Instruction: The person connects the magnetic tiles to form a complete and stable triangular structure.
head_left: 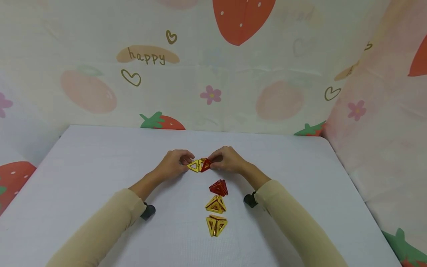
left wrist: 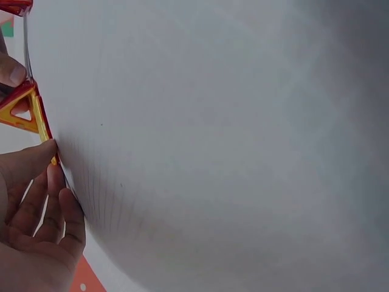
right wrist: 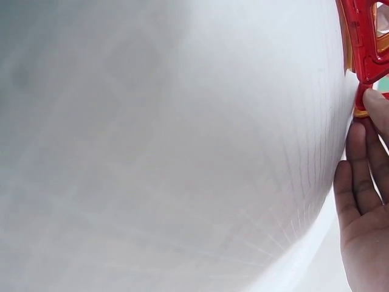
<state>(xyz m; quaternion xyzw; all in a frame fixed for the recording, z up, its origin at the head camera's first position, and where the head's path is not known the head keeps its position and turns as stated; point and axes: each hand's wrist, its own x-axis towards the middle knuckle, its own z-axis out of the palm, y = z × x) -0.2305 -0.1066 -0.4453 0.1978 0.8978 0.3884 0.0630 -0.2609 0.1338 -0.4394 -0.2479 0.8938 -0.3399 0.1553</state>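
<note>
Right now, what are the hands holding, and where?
Both hold one cluster of triangle tiles: left hand pinches its yellow side, right hand its red side.

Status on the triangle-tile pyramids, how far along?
Done: three pyramids in a row, one red and two yellow. In hand: left hand holds yellow tiles, right hand holds a red tile against them. Left: closing this fourth one; no spare tiles visible.

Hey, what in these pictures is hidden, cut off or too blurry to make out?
- Head view: how the yellow triangle tile joins the red triangle tile; too small, fingers cover the edges.
- Left wrist view: left hand cut by the frame edge.
- Right wrist view: right hand cut off; the table is blurred.
</note>
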